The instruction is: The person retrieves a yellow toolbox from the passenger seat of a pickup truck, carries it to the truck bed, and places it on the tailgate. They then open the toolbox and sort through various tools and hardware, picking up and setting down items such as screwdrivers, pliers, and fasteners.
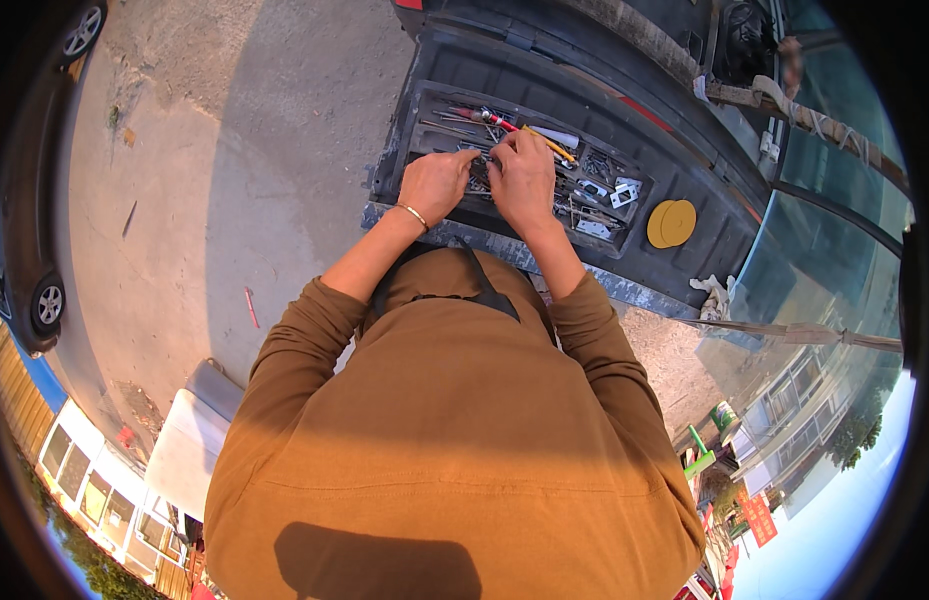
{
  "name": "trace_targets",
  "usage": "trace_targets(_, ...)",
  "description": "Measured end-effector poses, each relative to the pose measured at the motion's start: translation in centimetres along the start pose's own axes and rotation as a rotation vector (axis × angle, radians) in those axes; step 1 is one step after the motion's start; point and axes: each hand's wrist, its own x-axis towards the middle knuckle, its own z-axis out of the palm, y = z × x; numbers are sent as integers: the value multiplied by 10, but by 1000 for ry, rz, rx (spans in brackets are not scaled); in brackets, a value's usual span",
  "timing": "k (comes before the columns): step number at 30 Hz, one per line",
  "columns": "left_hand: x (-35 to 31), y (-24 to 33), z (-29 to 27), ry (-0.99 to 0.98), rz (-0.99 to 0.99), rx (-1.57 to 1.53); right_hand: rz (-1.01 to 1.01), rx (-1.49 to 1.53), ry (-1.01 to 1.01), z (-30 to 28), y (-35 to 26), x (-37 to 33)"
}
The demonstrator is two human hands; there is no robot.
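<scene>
Left hand (432,188) and right hand (525,185) work over the tray (429,100), fingers curled; cannot tell whether they grip anything. Risk: pricked fingertips, from crowded metal pieces (624,193).

1. At about 4 o'clock, close to the curved rim of the view, there is a red sign (759,518). It carries some pale marks which look like writing, but they are too small for reading.
2. In other places, no text or number is readable.
</scene>
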Motion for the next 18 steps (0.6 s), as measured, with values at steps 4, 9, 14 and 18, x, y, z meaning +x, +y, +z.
trace_targets(4,0,2,-2,2,-4,6,-20,14,5,4,-2,-1)
trace_targets(9,-2,3,-7,71,-78,-15,-11,-8,40,7,-1,2)
trace_targets(14,-7,-5,-14,77,-13,-12,-22,-21,80,4,-5,1)
trace_targets(18,-8,-8,-10,58,30,17,-15,-4,10,5,-9,-2)
